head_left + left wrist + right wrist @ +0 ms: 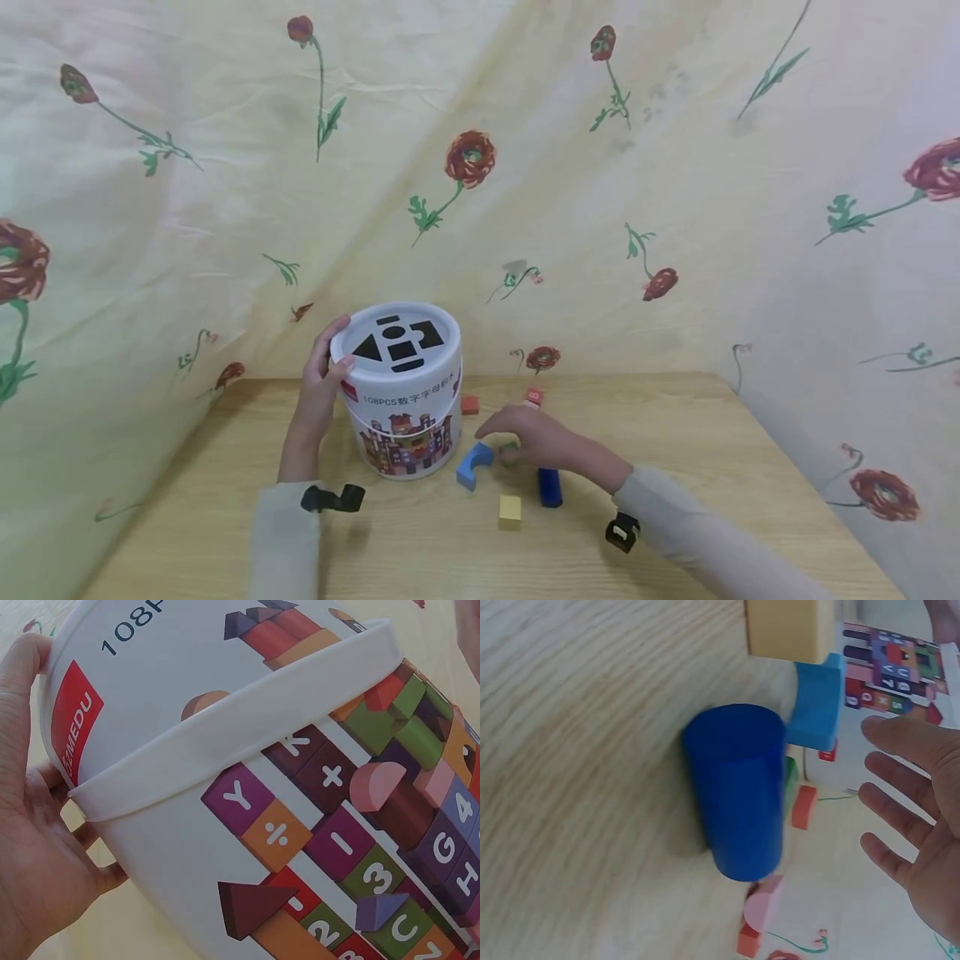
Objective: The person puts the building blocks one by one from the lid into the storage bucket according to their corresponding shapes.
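Note:
My left hand (318, 383) holds the left side of a white block bucket (405, 400), its fingertips at the lid's edge. The lid has dark cut-out shapes, and a white carrying strap (247, 724) crosses the printed front. My right hand (551, 442) hovers over loose blocks with nothing in its spread fingers. Close by it are a light blue arch block (467, 475), a dark blue cylinder (550, 490) and a partly hidden green block (511, 457). Nearer the front sits a yellow block (510, 512).
A red block (534, 396) lies behind my right hand, with a pink half-round block (760, 909) beside it. An orange-red block (470, 405) is just right of the bucket. Flowered cloth (525, 208) hangs around the wooden table (420, 550).

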Available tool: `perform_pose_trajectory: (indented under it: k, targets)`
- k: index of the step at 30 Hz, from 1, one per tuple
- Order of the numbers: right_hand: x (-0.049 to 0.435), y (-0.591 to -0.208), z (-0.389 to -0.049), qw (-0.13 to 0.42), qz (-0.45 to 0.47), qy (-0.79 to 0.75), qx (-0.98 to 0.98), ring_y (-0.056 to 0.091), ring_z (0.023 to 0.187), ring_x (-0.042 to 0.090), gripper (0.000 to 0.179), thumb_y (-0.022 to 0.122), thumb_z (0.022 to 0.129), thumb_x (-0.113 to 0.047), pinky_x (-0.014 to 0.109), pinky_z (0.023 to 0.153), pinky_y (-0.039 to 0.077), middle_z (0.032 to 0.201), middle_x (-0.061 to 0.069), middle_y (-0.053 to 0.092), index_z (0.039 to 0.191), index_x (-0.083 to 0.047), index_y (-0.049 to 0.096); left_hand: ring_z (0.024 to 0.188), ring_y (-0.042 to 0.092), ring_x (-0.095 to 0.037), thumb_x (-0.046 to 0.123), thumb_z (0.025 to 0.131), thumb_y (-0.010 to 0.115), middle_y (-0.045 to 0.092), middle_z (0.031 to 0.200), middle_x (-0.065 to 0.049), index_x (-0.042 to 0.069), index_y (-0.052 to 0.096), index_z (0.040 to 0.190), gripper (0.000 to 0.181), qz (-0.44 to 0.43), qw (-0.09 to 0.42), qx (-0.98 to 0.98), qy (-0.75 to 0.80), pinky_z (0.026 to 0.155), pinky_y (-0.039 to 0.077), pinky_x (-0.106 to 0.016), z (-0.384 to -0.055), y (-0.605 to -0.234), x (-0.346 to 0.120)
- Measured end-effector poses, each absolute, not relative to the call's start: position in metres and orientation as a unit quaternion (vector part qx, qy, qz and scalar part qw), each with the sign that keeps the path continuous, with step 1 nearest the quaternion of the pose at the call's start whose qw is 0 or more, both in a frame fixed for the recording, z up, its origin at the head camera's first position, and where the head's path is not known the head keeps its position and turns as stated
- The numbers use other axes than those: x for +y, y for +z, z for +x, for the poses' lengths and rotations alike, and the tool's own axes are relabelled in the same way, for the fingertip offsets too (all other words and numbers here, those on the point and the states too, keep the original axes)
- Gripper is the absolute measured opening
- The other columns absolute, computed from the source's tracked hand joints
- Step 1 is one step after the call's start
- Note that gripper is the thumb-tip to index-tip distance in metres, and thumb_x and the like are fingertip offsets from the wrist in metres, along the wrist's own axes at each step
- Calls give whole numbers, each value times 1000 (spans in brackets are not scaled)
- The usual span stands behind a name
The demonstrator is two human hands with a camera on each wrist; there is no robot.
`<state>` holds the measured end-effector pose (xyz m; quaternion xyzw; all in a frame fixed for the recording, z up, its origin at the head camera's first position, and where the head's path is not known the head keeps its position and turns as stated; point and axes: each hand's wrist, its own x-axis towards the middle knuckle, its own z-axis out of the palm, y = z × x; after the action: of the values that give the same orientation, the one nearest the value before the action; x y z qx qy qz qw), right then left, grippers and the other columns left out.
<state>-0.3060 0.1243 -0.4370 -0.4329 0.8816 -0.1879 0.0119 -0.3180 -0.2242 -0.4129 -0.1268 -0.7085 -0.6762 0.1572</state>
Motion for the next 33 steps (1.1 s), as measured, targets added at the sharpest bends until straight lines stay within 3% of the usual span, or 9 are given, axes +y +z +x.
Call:
perform_pose_trajectory:
  k: [4,13,23,33]
  targets:
    - [120,-443,-311,25,-433,-173,884,65,118,23,36,79,87,-11,41,102,54,125,3,73,122,-9,73,136,44,-34,21,99,48,40,157,-5,27,35,158,61,-127,156,-707,-678,92,51,-14,-319,-414,-224]
    - [114,-454,-322,59,-431,-169,885,65,121,21,36,79,87,-10,40,104,52,126,1,73,123,-11,73,136,44,-32,21,98,49,40,157,-5,27,35,157,61,-132,160,-702,-681,94,51,-15,-320,-415,-226]
    - [117,-459,-320,55,-427,-158,889,67,117,19,34,78,86,-7,38,101,54,121,0,75,120,-11,75,137,41,-38,21,98,49,41,156,-5,25,36,157,61,-140,160,-697,-685,95,51,-16,-321,-416,-222]
    - [123,-463,-312,36,-425,-163,890,67,111,19,34,80,84,-12,37,98,55,116,1,76,118,-11,75,132,46,-28,22,99,49,42,155,-5,28,35,157,61,-132,157,-703,-681,93,52,-16,-321,-416,-224]
